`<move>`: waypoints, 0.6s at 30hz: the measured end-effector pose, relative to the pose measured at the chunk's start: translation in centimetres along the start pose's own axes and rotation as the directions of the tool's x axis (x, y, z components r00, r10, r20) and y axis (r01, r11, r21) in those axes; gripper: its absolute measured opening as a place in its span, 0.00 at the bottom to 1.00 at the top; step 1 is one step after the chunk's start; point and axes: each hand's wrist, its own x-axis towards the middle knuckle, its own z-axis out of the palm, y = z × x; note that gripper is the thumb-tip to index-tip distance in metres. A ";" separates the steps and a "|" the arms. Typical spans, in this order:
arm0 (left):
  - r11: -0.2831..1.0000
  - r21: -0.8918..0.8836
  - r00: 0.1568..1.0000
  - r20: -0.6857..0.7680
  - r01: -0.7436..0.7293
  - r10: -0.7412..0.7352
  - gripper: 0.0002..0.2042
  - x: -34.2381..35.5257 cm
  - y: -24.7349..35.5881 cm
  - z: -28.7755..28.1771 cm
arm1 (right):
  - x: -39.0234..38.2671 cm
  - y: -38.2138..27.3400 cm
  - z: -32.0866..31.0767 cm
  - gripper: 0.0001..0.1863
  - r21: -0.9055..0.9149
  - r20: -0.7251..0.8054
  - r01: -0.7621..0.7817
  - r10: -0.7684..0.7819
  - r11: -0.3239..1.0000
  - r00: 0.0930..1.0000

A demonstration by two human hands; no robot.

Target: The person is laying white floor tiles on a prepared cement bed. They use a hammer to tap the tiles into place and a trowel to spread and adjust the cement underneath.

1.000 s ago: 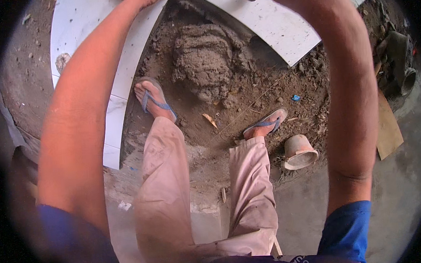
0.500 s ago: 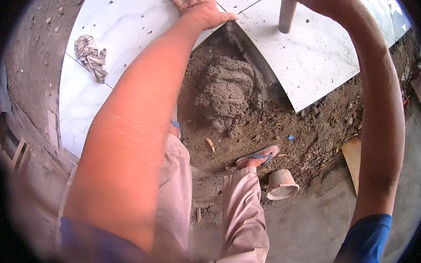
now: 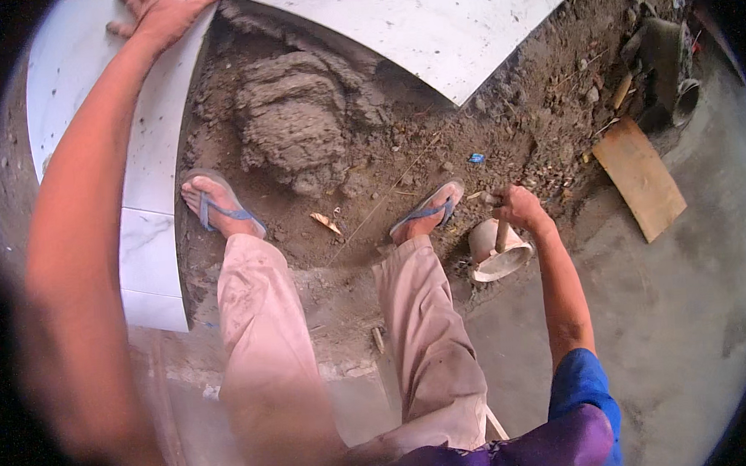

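My left hand (image 3: 159,18) is pressed palm down on white marbled floor tiles (image 3: 149,173) at the upper left, fingers spread, thumb at the tile edge. My right hand (image 3: 522,208) is closed round a tool with a thick round handle (image 3: 501,236), its lower end pointing down. The tool's upper part is mostly hidden by my fingers, so its kind is unclear. Just below, a small pale bucket (image 3: 483,242) lies tipped, overlapped by the handle. Between the laid tiles, a mound of wet grey mortar (image 3: 292,111) rests on bare soil.
Another large white tile (image 3: 439,35) juts a corner over the soil at the top. My sandalled feet (image 3: 220,205) stand on the dirt below the mortar. A brown board (image 3: 640,178) lies at the right, beside a dark pipe-like piece (image 3: 684,101). Grey concrete (image 3: 648,328) spreads below.
My view has shifted right and down. My right hand has come down from above the tile to the bucket, still gripping the tool. My left hand remains on the tiles.
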 end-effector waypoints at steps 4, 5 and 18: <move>0.989 0.004 0.944 -0.298 -0.147 0.142 0.70 0.8 -8.7 0.8 | 4.8 3.2 3.5 0.26 -0.142 0.123 0.025 -0.008 0.990 0.992; 0.990 0.030 0.953 -0.270 -0.135 0.138 0.70 1.4 -8.2 0.3 | 4.4 4.2 4.9 0.27 -0.156 0.055 -0.048 0.057 0.987 0.997; 0.870 0.211 0.764 -0.417 -0.446 0.493 0.49 -8.2 24.9 5.6 | 12.8 31.3 -6.7 0.28 0.144 -0.841 -0.081 0.165 0.986 0.516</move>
